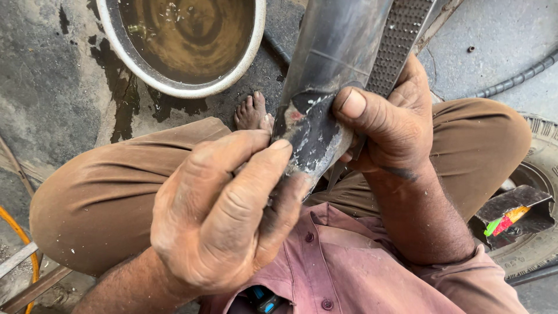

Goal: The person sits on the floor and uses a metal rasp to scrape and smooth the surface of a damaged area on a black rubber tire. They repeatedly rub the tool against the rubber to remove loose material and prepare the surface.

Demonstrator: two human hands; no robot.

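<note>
Black rubber tube (325,87) is pinched by my left hand (224,215) and right hand (389,122); the patch (314,131) at 12 o'clock looks scuffed, partly lifted, not yet pressed flat

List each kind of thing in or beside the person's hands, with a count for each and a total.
Hands: 2, left and right
Black rubber tube: 1
Metal rasp: 1
Water basin: 1
Tyre: 1
Total: 6

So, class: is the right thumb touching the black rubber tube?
Touching. The head view shows the right thumb pressed flat on the tube, no gap.
</note>
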